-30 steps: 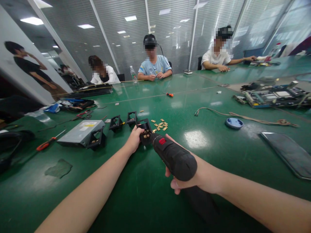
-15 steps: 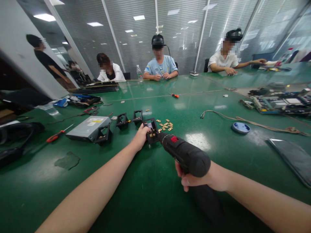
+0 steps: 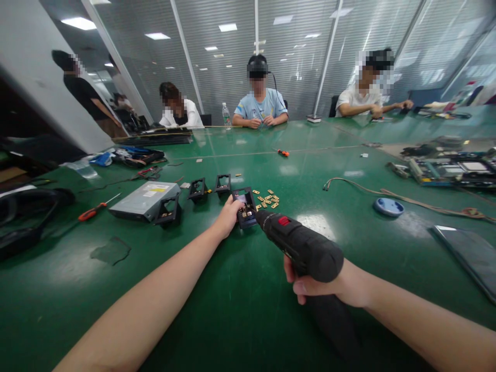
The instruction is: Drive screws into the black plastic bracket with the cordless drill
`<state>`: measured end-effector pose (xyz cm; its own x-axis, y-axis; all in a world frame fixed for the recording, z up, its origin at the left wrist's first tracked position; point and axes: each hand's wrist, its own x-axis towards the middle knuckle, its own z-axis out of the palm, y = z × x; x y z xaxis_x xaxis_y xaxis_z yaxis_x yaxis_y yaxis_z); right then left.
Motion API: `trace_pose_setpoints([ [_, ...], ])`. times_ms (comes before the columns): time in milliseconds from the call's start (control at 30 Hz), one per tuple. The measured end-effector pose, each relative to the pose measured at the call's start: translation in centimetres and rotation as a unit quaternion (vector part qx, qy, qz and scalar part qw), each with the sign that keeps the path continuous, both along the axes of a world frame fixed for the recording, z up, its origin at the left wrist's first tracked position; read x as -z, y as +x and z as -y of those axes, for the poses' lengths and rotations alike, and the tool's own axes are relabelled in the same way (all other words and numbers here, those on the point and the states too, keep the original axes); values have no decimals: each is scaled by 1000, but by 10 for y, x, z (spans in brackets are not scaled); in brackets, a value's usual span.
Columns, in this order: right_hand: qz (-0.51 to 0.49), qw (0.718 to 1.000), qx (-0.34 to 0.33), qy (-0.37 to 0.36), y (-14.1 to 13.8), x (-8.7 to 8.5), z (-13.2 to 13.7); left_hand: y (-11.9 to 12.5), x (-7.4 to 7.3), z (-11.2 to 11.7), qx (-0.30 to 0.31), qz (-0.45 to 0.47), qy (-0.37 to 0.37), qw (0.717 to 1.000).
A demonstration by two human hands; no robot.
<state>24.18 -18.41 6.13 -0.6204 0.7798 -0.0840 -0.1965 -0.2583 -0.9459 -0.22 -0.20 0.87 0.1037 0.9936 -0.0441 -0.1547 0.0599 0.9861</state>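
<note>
My left hand (image 3: 228, 218) is closed on a small black frame part (image 3: 245, 207) with brass pieces in it, holding it on the green table (image 3: 240, 289). My right hand (image 3: 329, 287) grips a black electric screwdriver (image 3: 300, 247) with a red switch; its tip points into the frame part. Several loose brass plates (image 3: 268, 199) lie just beyond the part. Two more black frames (image 3: 197, 189) (image 3: 223, 183) stand to the left.
A grey metal drive box (image 3: 145, 200) with a black frame (image 3: 168, 211) against it lies at left, beside a red-handled screwdriver (image 3: 92, 211). A blue disc (image 3: 388, 206), a cable (image 3: 406, 196), a circuit board (image 3: 449, 171) and a dark tablet (image 3: 470, 258) lie at right. Three people sit across the table.
The view has shifted left, so everything sits further right in frame. Both hands keep their hold on the frame part and the screwdriver, and the tip stays at the part.
</note>
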Motion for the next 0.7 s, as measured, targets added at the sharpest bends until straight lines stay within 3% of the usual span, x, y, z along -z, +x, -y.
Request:
trace_pose_setpoints([
  [700,-22,999,5,-27,-2,3,0,0,-10,8,0,-6,-18,1000],
])
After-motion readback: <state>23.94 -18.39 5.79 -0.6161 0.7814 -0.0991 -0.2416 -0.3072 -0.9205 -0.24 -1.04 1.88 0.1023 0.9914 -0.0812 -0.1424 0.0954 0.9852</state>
